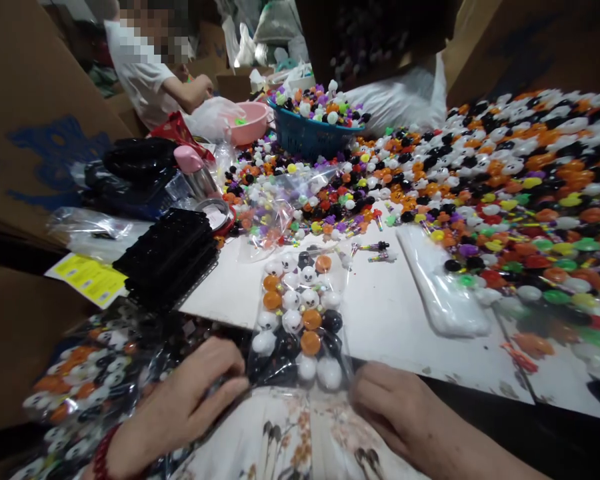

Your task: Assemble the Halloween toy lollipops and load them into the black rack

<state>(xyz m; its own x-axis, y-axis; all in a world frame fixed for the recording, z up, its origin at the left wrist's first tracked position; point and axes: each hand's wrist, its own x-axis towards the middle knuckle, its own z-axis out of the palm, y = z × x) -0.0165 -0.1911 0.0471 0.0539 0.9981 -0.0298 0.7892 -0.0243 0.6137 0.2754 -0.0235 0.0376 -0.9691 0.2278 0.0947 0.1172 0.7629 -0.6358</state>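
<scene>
A clear plastic bag (291, 300) filled with small white, orange and black Halloween toys, some with skull faces, lies at the table's near edge, its lower end over my lap. My left hand (195, 390), with a dark red bracelet at the wrist, is closed at the bag's lower left corner. At the lower right corner, the curled fingers of my right hand (400, 407) pinch the bag's edge. The fingertips of both hands are partly hidden. Beyond the bag, a few loose small toys (375, 248) lie on the white tabletop (375, 300).
Colourful loose toys (525, 193) are heaped at the right and back. A stack of clear bags (443, 283) lies right of centre. Black trays (167, 257) and filled bags (87, 373) are at left. A blue basket (315, 137), pink basin (250, 123) and another person (143, 80) are behind.
</scene>
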